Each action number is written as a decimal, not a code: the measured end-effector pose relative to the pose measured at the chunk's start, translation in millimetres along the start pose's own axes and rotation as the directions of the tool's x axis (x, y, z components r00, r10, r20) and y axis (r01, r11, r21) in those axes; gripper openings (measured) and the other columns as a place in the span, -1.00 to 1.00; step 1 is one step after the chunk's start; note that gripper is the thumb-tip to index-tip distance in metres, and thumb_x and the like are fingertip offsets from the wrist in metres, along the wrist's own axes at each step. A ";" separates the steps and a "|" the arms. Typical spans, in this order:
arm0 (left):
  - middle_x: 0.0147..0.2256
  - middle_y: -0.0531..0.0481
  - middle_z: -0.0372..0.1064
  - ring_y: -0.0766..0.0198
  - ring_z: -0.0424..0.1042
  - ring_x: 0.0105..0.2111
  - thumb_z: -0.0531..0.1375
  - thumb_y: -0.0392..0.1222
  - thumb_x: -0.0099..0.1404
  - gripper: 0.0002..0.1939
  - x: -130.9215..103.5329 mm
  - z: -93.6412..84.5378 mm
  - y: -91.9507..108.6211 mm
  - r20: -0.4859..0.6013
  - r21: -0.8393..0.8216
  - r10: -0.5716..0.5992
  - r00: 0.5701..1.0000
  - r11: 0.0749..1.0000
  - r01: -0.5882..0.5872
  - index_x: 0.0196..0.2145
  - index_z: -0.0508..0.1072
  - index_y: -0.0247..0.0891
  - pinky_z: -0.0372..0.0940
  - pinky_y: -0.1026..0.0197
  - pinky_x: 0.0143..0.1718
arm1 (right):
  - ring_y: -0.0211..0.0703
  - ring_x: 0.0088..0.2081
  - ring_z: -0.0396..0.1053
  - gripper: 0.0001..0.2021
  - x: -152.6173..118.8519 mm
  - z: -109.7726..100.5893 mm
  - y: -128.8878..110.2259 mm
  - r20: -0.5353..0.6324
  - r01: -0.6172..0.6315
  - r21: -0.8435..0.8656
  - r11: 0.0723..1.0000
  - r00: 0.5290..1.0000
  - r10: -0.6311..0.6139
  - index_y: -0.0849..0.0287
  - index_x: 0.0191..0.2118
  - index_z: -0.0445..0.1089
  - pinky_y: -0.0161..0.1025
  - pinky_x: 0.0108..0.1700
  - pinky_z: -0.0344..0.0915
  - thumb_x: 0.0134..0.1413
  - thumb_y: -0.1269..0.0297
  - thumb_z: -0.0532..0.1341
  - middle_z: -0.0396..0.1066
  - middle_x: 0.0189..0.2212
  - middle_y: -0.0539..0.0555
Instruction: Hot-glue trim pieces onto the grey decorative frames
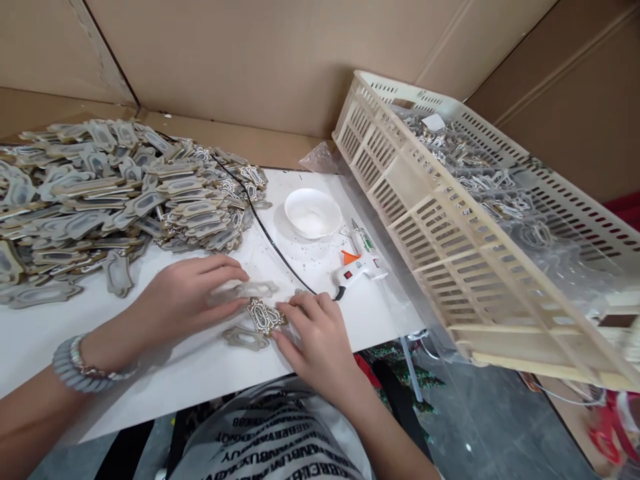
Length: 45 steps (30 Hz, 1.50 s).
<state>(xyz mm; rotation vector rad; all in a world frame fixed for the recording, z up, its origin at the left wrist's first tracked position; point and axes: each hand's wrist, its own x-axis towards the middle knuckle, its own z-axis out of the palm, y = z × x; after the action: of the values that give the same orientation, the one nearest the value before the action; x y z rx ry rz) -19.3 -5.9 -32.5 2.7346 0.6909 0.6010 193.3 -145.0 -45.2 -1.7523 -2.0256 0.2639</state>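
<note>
Near the table's front edge, my left hand (pixel 193 293) is closed around the end of a translucent frame-shaped piece (pixel 255 289). Facing it, my right hand (pixel 315 327) has its thumb and fingers on an ornate silver-and-gold piece (pixel 264 316). Another translucent frame piece (pixel 245 338) lies on the table just below, between the hands. A large heap of similar flat pieces (pixel 115 193) covers the back left of the table. What lies under the right fingers is partly hidden.
A white bowl (pixel 313 213) stands beyond my hands, with a white glue gun (pixel 357 272) to its lower right. A black cable (pixel 273 240) crosses the white table (pixel 200 377). A cream plastic crate (pixel 425 200) holding bagged metal pieces stands at the right.
</note>
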 end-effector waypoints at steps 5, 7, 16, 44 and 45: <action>-0.12 0.03 0.45 0.29 0.47 -0.24 0.11 -0.03 0.42 -0.76 -2.3 -1.2 -2.1 0.037 0.158 -0.115 0.993 0.981 0.108 -0.11 0.45 -0.19 0.30 0.27 -0.26 | -0.01 -0.20 0.29 -0.81 -0.3 3.6 0.4 -0.013 0.010 -0.020 1.000 1.000 -0.011 0.10 -0.07 0.48 -0.05 -0.15 0.27 0.21 0.25 0.30 0.51 -0.16 0.08; -0.08 0.01 0.43 0.32 0.47 -0.27 0.08 -0.06 0.42 -0.75 -1.8 -0.6 0.0 0.025 0.125 -0.054 0.998 0.991 0.051 -0.03 0.45 -0.12 0.30 0.28 -0.29 | -0.02 -0.20 0.30 -0.83 -0.9 5.2 0.2 -0.033 0.003 -0.008 1.000 0.999 -0.004 0.11 -0.08 0.47 -0.06 -0.15 0.27 0.20 0.28 0.30 0.52 -0.16 0.08; -0.10 -0.02 0.46 0.29 0.46 -0.23 0.06 -0.16 0.43 -0.75 1.9 5.7 6.8 0.054 -0.011 0.173 0.983 0.985 -0.172 -0.12 0.54 -0.04 0.29 0.29 -0.25 | -0.08 -0.29 0.28 -0.87 -2.8 10.7 -0.1 -0.197 -0.034 0.016 0.999 0.980 0.037 0.09 -0.28 0.41 -0.13 -0.23 0.17 0.16 0.49 0.23 0.53 -0.33 -0.02; -0.05 0.02 0.51 0.25 0.47 -0.15 0.16 -0.07 0.37 -0.76 4.2 -7.7 1.9 0.141 -0.142 0.141 0.980 0.982 -0.121 -0.06 0.53 -0.05 0.30 0.24 -0.13 | -0.01 -0.13 0.29 -0.75 -17.2 3.7 6.3 -0.189 0.041 -0.016 0.999 0.981 -0.043 0.20 0.02 0.48 -0.09 -0.08 0.35 0.31 0.27 0.19 0.52 -0.05 0.14; -0.04 0.02 0.50 0.22 0.46 -0.15 0.19 0.02 0.35 -0.71 4.0 -9.2 0.6 0.138 -0.113 0.127 0.982 0.987 -0.112 -0.03 0.52 -0.03 0.28 0.22 -0.13 | -0.01 -0.12 0.28 -0.74 -16.6 4.0 5.2 -0.194 0.048 -0.019 0.999 0.980 -0.051 0.20 0.03 0.48 -0.08 -0.06 0.35 0.31 0.25 0.19 0.50 -0.04 0.14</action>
<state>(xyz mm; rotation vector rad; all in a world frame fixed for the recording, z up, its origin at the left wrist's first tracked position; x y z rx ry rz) -19.9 -3.0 -22.9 2.7027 0.4501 0.4446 197.7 -159.6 -54.3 -1.6634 -1.9319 0.0593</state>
